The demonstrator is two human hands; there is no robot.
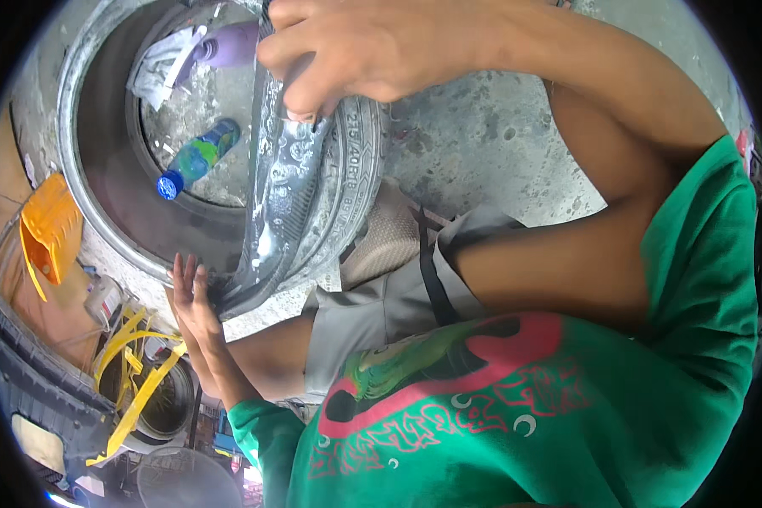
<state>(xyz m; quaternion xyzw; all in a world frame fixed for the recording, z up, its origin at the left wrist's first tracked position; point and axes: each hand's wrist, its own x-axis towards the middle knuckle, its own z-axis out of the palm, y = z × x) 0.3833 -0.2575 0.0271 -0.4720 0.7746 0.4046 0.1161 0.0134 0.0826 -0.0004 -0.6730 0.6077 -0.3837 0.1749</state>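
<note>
A tire (pixel 357 186) lies on its side on the concrete, with a dark, ribbed rubber band (pixel 275 203), streaked with white suds, running across its right part. At the top, my right hand (pixel 356 46) is closed round the upper end of that band, its fingertips partly hidden. My left hand (pixel 196 296) touches the tire's lower left edge with its fingers stretched out. Inside the tire's ring are a blue-capped plastic bottle (pixel 196 158), a purple bottle (pixel 226 46) and a crumpled white cloth (pixel 157 63).
An orange plastic scoop (pixel 51 229) sits left of the tire on brown board (pixel 0 195). Below are a white container (pixel 103 300), yellow straps (pixel 131 411), another round rim (pixel 169 402) and a mesh round object (pixel 173 478). My legs (pixel 262 360) are bent beside the tire.
</note>
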